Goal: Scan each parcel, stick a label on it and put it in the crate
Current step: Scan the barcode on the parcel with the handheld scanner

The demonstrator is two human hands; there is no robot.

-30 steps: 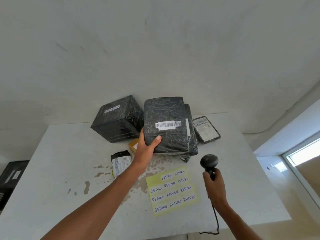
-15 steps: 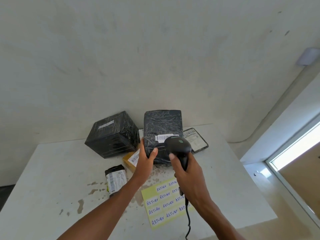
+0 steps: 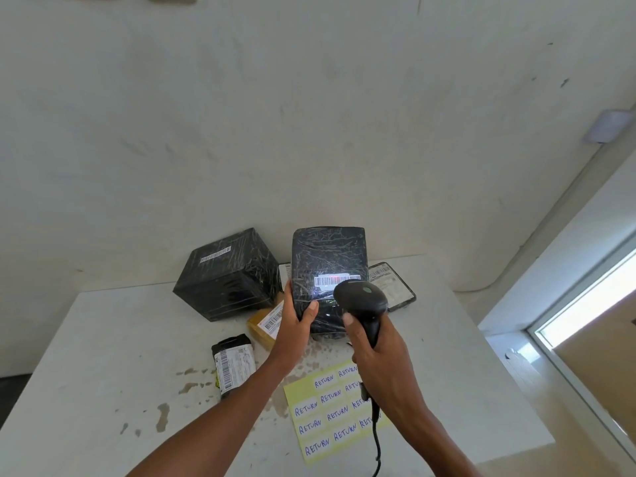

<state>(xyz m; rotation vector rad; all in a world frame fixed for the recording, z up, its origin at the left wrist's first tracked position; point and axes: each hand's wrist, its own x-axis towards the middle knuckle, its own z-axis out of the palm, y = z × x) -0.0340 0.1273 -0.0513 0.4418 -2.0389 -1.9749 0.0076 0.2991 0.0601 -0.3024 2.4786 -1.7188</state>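
My left hand [image 3: 295,325] grips the lower left edge of a black wrapped parcel [image 3: 327,256], tilted up over the table with its white barcode facing me. A red scan line glows on that barcode [image 3: 336,279]. My right hand [image 3: 377,359] holds a black barcode scanner [image 3: 361,299] by the handle, its head pointed at the barcode from just below. A yellow sheet of "RETURN" labels [image 3: 327,418] lies on the table under my right wrist. The crate is out of view.
On the white table [image 3: 103,373] sit a black cube parcel [image 3: 227,273] at the back left, a brown parcel [image 3: 265,325], a small black pouch [image 3: 234,364] and a flat black packet [image 3: 392,284]. The scanner cable hangs over the front edge. A wall rises behind.
The right hand has brought the scanner from beside the label sheet up to the parcel's barcode, and the red scan line now shows. The left hand keeps holding the parcel.
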